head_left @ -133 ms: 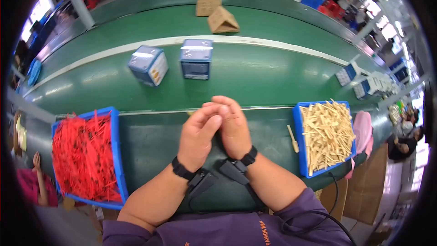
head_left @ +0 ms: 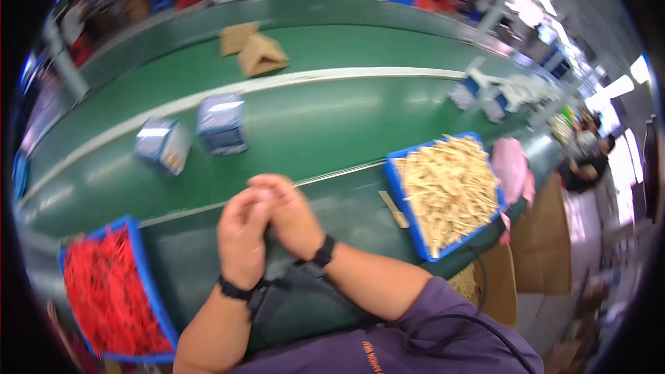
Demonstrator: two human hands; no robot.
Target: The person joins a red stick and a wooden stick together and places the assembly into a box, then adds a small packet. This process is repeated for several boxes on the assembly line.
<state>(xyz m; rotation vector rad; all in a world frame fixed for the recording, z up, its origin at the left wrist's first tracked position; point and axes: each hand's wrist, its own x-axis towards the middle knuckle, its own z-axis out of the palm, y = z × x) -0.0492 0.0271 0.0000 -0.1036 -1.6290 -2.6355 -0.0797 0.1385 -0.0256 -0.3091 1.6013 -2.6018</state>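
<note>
Here, hands: the left hand and the right hand are pressing together over the green bench, just in front of the person's chest.
Fingers: both sets are curling inward, fingertips meeting at the top; whether they are pinching something small between them is hidden, so I cannot tell.
Thing in the hands: nothing is showing clearly; a dark sliver is lying in the gap between the palms, too small to name.
Nearest stock, right side: the blue tray of pale sticks is sitting to the right of the right hand and a little further out, near but apart.
Nearest stock, left side: the blue tray of red strips is lying to the left of the left hand and nearer the person, also apart.
Nearer arm: the right hand is standing closer to the pale sticks, the left closer to the red strips.
Loose stick: one pale piece is lying on the bench between the right hand and the stick tray, its long axis running away from the person, slightly slanted.
Counts: two trays, two small grey-blue boxes on the conveyor belt, two brown cardboard pieces further back, one pink cloth beside the stick tray.
Wrists: each is wearing one black band.
</note>
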